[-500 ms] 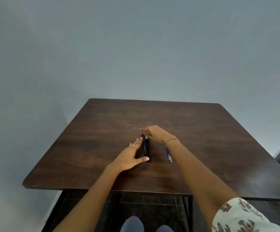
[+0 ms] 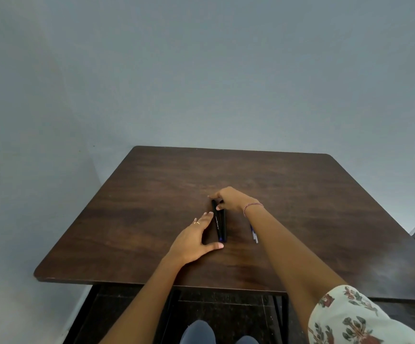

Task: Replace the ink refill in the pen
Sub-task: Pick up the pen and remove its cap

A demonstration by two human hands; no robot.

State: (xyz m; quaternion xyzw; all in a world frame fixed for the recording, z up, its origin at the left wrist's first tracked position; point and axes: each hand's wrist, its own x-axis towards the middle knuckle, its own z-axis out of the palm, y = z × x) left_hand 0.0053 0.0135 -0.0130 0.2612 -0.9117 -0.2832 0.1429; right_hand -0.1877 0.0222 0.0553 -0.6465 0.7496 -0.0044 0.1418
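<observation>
Black pens (image 2: 218,220) lie side by side on the dark wooden table (image 2: 132,219), pointing away from me. My left hand (image 2: 196,238) lies flat with spread fingers, fingertips and thumb against their left side and near end. My right hand (image 2: 228,198) pinches the far end of the pens between thumb and fingers. Thin ink refills (image 2: 253,233) with blue and clear ends lie just right of the pens, partly hidden under my right forearm.
The table stands against a plain grey wall, its near edge just in front of my knees. A dark floor and table legs show below the edge.
My left hand has shifted slightly, its fingers spreading along the pens. My right hand stays at their far end.
</observation>
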